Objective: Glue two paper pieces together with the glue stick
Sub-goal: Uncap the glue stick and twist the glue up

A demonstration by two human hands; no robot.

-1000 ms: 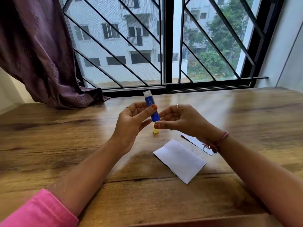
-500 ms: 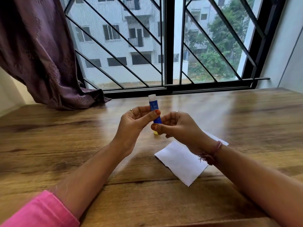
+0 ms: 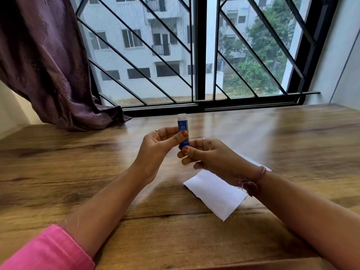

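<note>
- Nearest, a white paper piece (image 3: 215, 193) lies flat on the wooden counter (image 3: 78, 172), below the right wrist.
- A second paper piece (image 3: 253, 160) peeks out behind that wrist.
- Above them, the left hand (image 3: 157, 147) pinches the upright glue stick (image 3: 183, 131) mid-barrel; the right hand (image 3: 210, 154) holds its lower end.

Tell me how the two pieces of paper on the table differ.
The near paper lies in plain view in front of the right hand, its whole shape showing, with a ragged left edge. The far paper is mostly hidden behind that hand and wrist, so only a strip shows and its shape cannot be told. Both are white and lie flat on the wooden table, with no hand touching them.
</note>
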